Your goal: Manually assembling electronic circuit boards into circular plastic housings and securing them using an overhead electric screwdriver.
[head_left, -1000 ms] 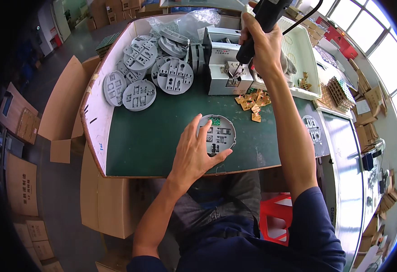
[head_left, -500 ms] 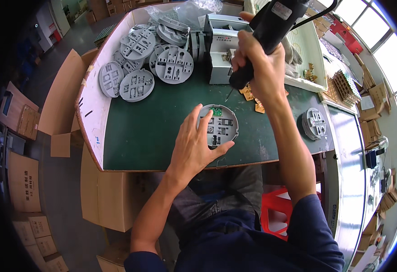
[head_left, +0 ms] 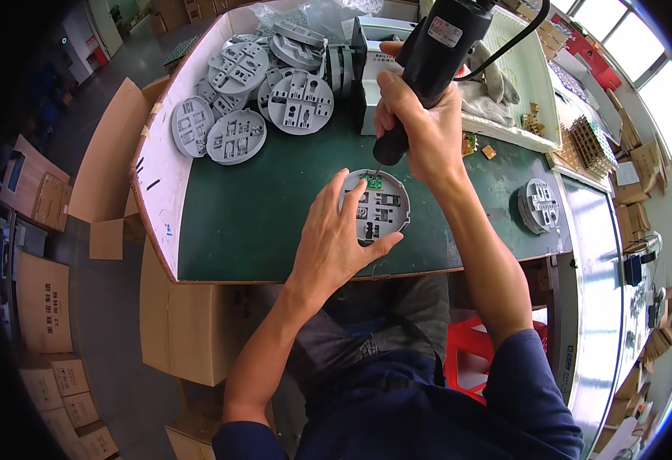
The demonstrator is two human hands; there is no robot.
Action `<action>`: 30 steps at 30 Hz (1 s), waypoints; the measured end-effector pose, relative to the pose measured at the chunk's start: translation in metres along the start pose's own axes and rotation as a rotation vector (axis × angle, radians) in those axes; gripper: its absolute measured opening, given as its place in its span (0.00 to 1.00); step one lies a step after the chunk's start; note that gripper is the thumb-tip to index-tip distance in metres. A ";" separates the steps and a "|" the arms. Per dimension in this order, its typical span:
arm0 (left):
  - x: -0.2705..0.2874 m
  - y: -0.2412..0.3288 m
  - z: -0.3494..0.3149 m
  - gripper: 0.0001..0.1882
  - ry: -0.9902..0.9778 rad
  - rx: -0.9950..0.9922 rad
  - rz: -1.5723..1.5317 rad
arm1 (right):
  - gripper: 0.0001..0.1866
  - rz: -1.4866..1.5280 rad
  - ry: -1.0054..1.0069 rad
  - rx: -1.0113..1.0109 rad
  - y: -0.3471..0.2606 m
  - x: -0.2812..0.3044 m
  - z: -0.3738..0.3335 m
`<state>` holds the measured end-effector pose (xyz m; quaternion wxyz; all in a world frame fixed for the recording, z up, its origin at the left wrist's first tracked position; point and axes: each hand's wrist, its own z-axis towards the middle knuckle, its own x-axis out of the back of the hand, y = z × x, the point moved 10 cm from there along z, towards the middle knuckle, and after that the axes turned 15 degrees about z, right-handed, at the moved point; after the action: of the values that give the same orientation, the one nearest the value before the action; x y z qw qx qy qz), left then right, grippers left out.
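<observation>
My right hand is wrapped round a black electric screwdriver, which points down with a cord at its top. Its thin bit reaches the small green circuit board at the top of a round grey plastic housing. Contact between the bit and a screw is too small to make out. My left hand grips this housing on the green bench, thumb at the lower rim and fingers over the left side. One fingertip lies beside the board.
Several similar grey housings are heaped at the back left. A grey metal machine stands behind my right hand. More housings are stacked at the right. Gloves lie in a white tray, with brass-coloured parts near it.
My right hand has brought the screwdriver left and down, so its bit now meets the circuit board. My left hand keeps its hold on the housing.
</observation>
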<state>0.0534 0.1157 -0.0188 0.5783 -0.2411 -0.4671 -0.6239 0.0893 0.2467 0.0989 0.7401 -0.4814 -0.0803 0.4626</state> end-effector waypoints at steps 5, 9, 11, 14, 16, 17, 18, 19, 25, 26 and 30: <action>0.000 0.000 -0.001 0.47 0.004 -0.001 -0.001 | 0.14 -0.001 -0.021 -0.030 0.005 -0.002 -0.001; 0.000 -0.001 -0.001 0.47 0.003 0.013 -0.010 | 0.10 0.000 -0.079 -0.065 0.011 -0.008 0.001; -0.001 -0.002 -0.001 0.47 -0.001 0.019 -0.014 | 0.09 -0.020 -0.111 -0.081 0.013 -0.011 0.000; -0.001 -0.001 -0.001 0.47 0.020 0.006 -0.002 | 0.09 -0.032 -0.099 -0.096 0.013 -0.012 0.001; -0.002 -0.001 0.000 0.47 0.021 0.004 0.001 | 0.10 -0.037 -0.093 -0.101 0.014 -0.011 0.000; -0.001 0.000 0.001 0.47 0.025 0.002 0.006 | 0.09 -0.045 -0.097 -0.100 0.015 -0.011 0.001; 0.000 0.000 0.001 0.46 0.030 -0.001 0.011 | 0.10 -0.054 -0.103 -0.097 0.016 -0.011 0.001; 0.001 0.000 0.001 0.46 0.032 -0.004 0.012 | 0.10 -0.062 -0.109 -0.093 0.016 -0.011 0.001; -0.002 -0.004 0.001 0.49 0.024 0.002 -0.035 | 0.21 -0.096 -0.088 -0.056 0.011 -0.013 0.006; -0.002 -0.004 0.001 0.51 0.011 0.005 -0.054 | 0.24 -0.083 -0.062 -0.032 0.006 -0.010 0.010; 0.012 -0.004 0.002 0.57 0.027 0.009 -0.146 | 0.31 -0.160 -0.036 0.021 -0.016 -0.004 0.020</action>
<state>0.0470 0.1113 -0.0088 0.5385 -0.1952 -0.4784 -0.6656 0.0856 0.2545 0.1231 0.7783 -0.4572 -0.1271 0.4113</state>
